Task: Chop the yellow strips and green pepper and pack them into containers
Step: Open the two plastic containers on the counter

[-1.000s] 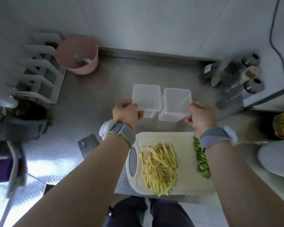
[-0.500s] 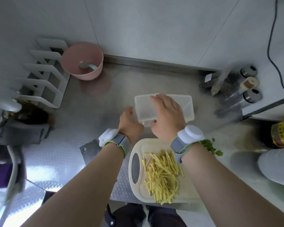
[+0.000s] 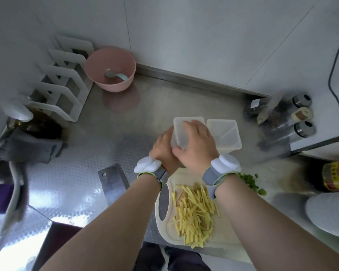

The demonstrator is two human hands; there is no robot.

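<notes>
Two clear plastic containers stand just beyond the white cutting board [image 3: 229, 236]. The left container [image 3: 181, 132] is tilted toward me; my left hand [image 3: 162, 145] grips its left side and my right hand [image 3: 197, 144] lies over its top and front. The right container [image 3: 224, 133] stands upright and empty beside it. A pile of yellow strips [image 3: 194, 212] lies on the board. Chopped green pepper [image 3: 251, 181] shows at the board's right edge, partly hidden behind my right forearm.
A cleaver [image 3: 113, 181] lies flat on the steel counter left of the board. A pink bowl [image 3: 111, 68] with a spoon stands at the back left beside a white rack [image 3: 63, 83]. Spice jars [image 3: 294, 122] cluster at right, with a dark bottle [image 3: 335, 178] and white plates [image 3: 329, 214] nearer.
My right hand moved from the right container across to the left one, which both hands now hold and tilt. The camera view has shifted, so things sit further right and lower.
</notes>
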